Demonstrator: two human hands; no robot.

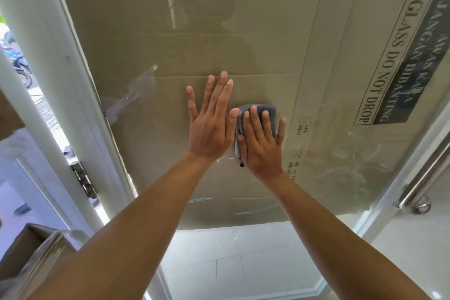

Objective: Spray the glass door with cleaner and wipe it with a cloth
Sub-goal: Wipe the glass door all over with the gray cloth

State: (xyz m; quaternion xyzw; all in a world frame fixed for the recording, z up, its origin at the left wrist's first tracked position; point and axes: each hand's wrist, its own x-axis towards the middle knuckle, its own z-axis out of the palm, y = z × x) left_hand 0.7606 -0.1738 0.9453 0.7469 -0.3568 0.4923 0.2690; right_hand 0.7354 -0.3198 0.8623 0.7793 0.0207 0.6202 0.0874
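The glass door (243, 246) fills the view, with a brown cardboard sheet behind it. My left hand (210, 124) lies flat on the glass, fingers spread, holding nothing. My right hand (263, 141) presses a folded grey cloth (258, 111) flat against the glass just right of the left hand. The cloth shows above the fingers and at the thumb side. Smears and wet streaks mark the glass at left and lower right. No spray bottle is in view.
A steel door handle (423, 187) stands at the right edge. The white door frame (80, 95) with a metal hinge (84, 179) runs down the left. A cardboard box wrapped in plastic (31, 256) sits at lower left. White floor tiles show below the cardboard.
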